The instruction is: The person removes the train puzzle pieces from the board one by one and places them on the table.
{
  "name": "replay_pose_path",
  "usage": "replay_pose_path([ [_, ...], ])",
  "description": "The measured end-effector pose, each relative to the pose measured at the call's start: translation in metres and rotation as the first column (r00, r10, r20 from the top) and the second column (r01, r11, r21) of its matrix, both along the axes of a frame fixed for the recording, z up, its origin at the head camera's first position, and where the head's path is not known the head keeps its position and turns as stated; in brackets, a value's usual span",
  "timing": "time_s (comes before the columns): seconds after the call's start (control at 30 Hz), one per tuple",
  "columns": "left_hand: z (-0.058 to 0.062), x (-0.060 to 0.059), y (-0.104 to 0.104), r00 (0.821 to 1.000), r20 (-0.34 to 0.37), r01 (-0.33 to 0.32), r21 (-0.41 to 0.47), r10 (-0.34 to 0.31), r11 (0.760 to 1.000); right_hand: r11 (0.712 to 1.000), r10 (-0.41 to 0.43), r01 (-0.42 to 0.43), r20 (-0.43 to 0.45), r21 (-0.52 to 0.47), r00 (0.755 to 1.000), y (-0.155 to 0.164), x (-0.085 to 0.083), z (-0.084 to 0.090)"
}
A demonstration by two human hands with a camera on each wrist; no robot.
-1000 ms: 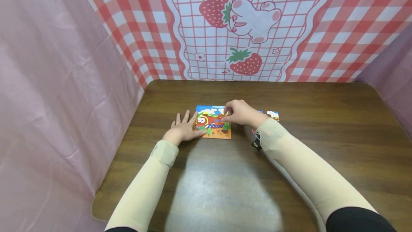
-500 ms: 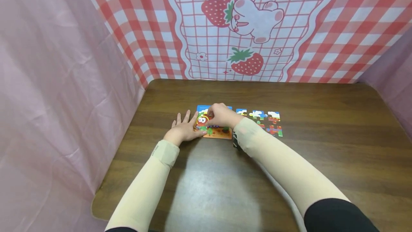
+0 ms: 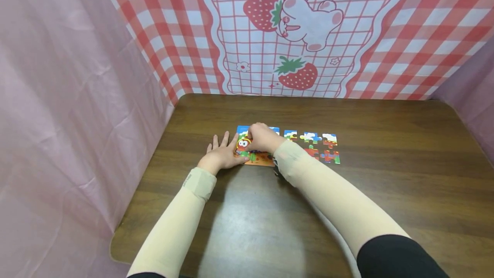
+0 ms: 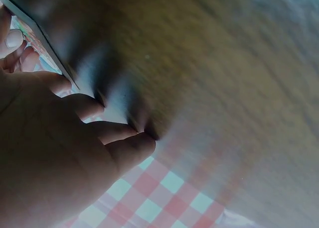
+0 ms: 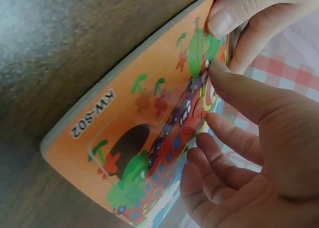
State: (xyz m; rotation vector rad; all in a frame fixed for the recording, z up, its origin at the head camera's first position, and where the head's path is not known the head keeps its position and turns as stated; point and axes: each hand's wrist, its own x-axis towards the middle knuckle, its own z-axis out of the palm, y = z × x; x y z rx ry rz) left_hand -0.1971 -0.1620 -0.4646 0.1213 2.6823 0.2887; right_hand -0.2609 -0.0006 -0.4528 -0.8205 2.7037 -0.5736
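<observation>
A flat puzzle board (image 3: 260, 160), orange along the bottom with a red train picture, lies on the table. My left hand (image 3: 221, 156) rests at its left edge with fingers spread on the wood and thumb on the board's lower left corner. Over the board is my right hand (image 3: 265, 137). In the right wrist view, thumb and forefinger of the right hand (image 5: 259, 148) pinch a puzzle piece (image 5: 207, 96) with red and yellow print, down against the board; the fingers partly hide it. The other fingers curl loosely beside it.
Several loose puzzle pieces (image 3: 310, 137) lie in two rows right of the board, partly behind the right wrist. The wooden table (image 3: 386, 140) ends at a red-and-white checked cloth (image 3: 185, 55) behind. A pink curtain (image 3: 69, 98) hangs on the left.
My right hand has moved left across the board, from its right side toward the face on the train, then stayed nearly still. More loose pieces show. The left hand has stayed put.
</observation>
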Motion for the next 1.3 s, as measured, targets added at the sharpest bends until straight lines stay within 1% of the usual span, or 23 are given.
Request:
replay_pose_path([
  [0.1, 0.0011, 0.0001, 0.0010, 1.000, -0.001, 0.001, 0.002, -0.001, 1.000, 1.000, -0.007, 0.007, 0.022, -0.011, 1.000, -0.0004, 0.0004, 0.0022],
  [0.43, 0.0017, 0.0013, 0.0012, 1.000, 0.003, -0.007, 0.004, 0.007, 1.000, 0.999, -0.043, 0.043, 0.068, -0.004, 0.997, -0.0017, -0.0002, 0.0006],
  [0.6, 0.0017, 0.0019, 0.0017, 1.000, 0.008, -0.017, -0.006, 0.017, 1.000, 0.998, -0.066, 0.067, 0.042, -0.020, 0.997, 0.0000, -0.0015, 0.0026],
  [0.83, 0.0022, 0.0014, 0.0020, 1.000, 0.016, -0.018, -0.003, 0.018, 1.000, 0.992, -0.075, 0.079, 0.041, -0.102, 0.996, 0.0030, -0.0009, 0.0053],
  [0.97, 0.0032, 0.0015, 0.0021, 1.000, 0.017, -0.018, -0.004, 0.018, 1.000, 0.989, -0.072, 0.076, 0.033, -0.127, 0.997, 0.0033, -0.0004, 0.0066],
  [1.3, 0.0039, 0.0022, 0.0024, 1.000, 0.012, -0.018, -0.013, 0.018, 1.000, 0.989, -0.048, 0.053, 0.042, -0.138, 0.998, 0.0042, 0.0006, 0.0040],
])
